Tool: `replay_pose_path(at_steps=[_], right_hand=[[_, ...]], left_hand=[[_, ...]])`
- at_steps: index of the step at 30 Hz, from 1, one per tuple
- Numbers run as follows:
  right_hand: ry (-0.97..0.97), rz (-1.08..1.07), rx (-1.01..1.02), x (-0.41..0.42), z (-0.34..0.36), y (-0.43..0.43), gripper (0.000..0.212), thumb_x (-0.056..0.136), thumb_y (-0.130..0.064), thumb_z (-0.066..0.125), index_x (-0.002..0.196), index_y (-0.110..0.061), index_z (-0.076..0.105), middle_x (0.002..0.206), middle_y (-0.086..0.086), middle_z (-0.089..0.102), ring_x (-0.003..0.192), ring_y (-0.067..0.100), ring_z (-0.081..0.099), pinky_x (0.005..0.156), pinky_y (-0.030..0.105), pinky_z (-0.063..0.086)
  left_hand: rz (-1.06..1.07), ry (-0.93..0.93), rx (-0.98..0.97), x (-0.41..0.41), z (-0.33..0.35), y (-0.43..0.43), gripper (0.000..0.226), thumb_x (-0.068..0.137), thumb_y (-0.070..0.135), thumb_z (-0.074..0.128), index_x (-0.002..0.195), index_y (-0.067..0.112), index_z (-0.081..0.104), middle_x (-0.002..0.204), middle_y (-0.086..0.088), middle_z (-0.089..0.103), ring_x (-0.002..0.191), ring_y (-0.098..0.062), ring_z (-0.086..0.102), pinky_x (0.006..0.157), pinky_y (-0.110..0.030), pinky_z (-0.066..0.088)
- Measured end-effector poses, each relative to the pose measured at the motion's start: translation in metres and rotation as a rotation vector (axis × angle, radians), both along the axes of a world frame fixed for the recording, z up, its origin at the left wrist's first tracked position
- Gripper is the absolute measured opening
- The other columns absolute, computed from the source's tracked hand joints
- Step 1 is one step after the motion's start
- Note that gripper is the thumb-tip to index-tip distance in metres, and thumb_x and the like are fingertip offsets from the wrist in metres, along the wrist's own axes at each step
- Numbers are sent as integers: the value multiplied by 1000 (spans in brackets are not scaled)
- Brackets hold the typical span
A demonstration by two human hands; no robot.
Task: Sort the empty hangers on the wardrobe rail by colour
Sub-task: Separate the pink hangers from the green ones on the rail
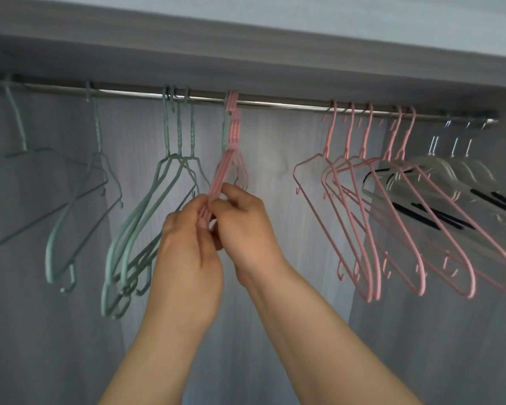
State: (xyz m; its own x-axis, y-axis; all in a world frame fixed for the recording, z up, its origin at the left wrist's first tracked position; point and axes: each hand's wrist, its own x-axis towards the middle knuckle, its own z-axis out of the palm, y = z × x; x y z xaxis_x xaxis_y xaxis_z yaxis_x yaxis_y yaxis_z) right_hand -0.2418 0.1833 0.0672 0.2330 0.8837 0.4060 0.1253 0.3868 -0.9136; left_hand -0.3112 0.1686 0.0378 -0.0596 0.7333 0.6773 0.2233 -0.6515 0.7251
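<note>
Head view: both your forearms reach up mid-frame. Your left hand (187, 252) and right hand (246, 226) have fingers curled, pinching the pink hanger bunch (232, 133), which hangs from the rail (275, 103) at centre, just above your hands. Green hangers (170, 171) hang left of it.

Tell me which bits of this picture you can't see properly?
Head view:
Pink bunch: count unclear; hangers overlap, and the left hand and right hand pinching it cover its lower part.
Leftmost green hanger: cut off by the left edge.
Clear hangers: blurred, cut off by the right edge.
</note>
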Motion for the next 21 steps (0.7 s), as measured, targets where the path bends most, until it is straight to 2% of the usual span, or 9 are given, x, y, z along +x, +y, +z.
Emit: replay_pose_path(at_steps=[2,4,6,8,10,12,15,18,21], right_hand=[[-11,57,0,-8,-1,4,17,84,-1,41,83,1,57,56,4,47,39,7,38,41,20,31],[9,131,-23,-18,0,5,22,86,-1,39,86,-7,60,58,3,49,43,7,43,45,21,35],[63,172,-39,-27,-1,5,24,89,-1,35,89,-4,58,68,7,52,58,13,49,54,26,40],[97,125,-16,-30,-2,9,26,89,-1,32,82,-6,56,79,11,54,67,17,51,61,28,43],[99,20,29,-26,-2,15,26,89,-1,29,85,1,55,79,12,50,57,16,44,54,28,40],[103,-58,68,-16,2,22,26,88,2,28,88,11,52,65,8,43,50,14,35,55,33,34],[143,-137,110,1,18,23,28,86,6,28,69,-5,48,56,2,34,42,11,33,52,31,32],[223,-201,47,20,41,21,36,88,7,29,60,-11,45,58,4,40,38,11,35,42,24,32],[237,-221,-28,32,51,18,36,86,9,32,57,-8,42,58,4,40,27,6,35,38,21,30]], left_hand=[[44,9,-8,-8,-1,-1,39,95,6,29,131,15,43,112,2,46,81,12,52,79,-7,40],[92,26,-17,-14,-1,-3,39,95,6,30,131,15,42,115,-3,49,82,13,52,75,-2,35],[128,58,-13,-18,-1,-4,39,95,10,32,133,15,41,121,-4,49,97,1,44,82,-12,32],[155,95,15,-20,0,-5,44,91,18,32,133,15,40,117,0,47,101,-5,39,81,-12,30],[195,140,25,-22,1,-6,42,92,12,34,133,13,40,120,-6,49,103,-13,44,85,-16,27],[255,212,20,-22,1,-8,42,91,4,37,133,9,41,128,-15,47,114,-27,46,88,-21,26],[339,294,111,-17,-1,-17,43,85,1,48,128,3,45,128,-21,48,115,-38,45,94,-33,34],[357,259,255,-9,-5,-33,45,81,2,58,125,5,49,127,-15,51,117,-25,39,98,-23,29],[234,177,392,1,-12,-49,40,81,9,55,121,10,55,122,0,55,114,-12,42,100,-13,26]])
